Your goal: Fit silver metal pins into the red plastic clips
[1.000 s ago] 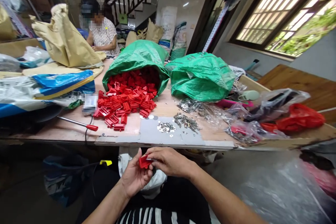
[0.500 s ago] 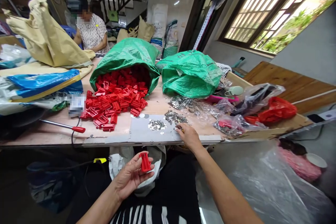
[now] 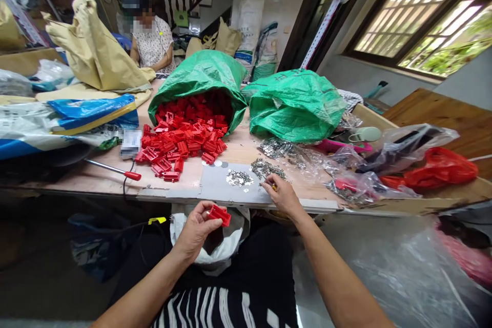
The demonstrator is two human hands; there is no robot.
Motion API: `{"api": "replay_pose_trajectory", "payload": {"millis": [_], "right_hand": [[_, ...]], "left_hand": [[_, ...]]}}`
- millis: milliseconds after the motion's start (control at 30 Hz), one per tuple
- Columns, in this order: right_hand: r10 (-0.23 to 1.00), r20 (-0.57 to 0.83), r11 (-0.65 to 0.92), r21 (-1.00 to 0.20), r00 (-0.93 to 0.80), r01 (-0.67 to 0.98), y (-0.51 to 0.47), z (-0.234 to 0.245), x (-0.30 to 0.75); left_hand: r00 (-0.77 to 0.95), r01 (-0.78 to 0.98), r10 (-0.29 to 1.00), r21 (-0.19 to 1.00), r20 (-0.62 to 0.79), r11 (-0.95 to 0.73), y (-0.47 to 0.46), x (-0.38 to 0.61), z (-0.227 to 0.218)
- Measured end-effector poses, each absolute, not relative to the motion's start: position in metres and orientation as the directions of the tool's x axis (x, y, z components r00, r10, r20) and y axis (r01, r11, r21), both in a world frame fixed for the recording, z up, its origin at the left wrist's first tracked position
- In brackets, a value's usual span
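Table [image 3: 240,147] has green bag [image 3: 203,69] spilling a red pile [image 3: 184,138]; white bag [image 3: 217,261] gapes below the table edge. Left hand [image 3: 198,228] grasps the red part [image 3: 220,215] above that bag, now tipped over from facing the camera half a second ago; right hand [image 3: 283,196], at the red part a second ago, is now over by the metal bits [image 3: 265,168], fingers curled round a yellowish thing [image 3: 274,187], tool or not unclear. Probably a metal-picking step, red part parked meanwhile.
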State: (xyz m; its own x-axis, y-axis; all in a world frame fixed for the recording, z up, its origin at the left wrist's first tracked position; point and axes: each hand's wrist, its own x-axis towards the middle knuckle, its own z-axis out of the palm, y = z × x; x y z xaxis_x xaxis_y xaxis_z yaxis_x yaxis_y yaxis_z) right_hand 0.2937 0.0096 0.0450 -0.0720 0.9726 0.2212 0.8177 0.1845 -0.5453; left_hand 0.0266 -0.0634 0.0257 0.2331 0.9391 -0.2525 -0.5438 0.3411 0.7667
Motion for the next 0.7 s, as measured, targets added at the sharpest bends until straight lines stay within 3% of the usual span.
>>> {"api": "replay_pose_trajectory", "payload": {"millis": [100,233,500,700], "right_hand": [[0.964,0.225,0.262,-0.724,-0.14,0.638,-0.009,0.054,0.27],[0.965,0.175,0.251,-0.834,-0.197,0.491,-0.034,0.064,0.235],[0.93,0.28,0.365,-0.768,-0.236,0.526,-0.052,0.064,0.203],[0.912,0.306,0.41,-0.726,-0.275,0.552,-0.052,0.06,0.197]], "left_hand": [[0.12,-0.421,0.982,0.888,-0.147,0.184,-0.06,0.032,0.029],[0.033,-0.219,0.999,0.976,0.014,-0.006,-0.061,0.036,0.034],[-0.032,0.074,0.982,0.981,0.184,-0.181,-0.063,0.034,0.041],[-0.031,0.047,0.976,0.976,0.215,-0.214,-0.064,0.034,0.042]]}}
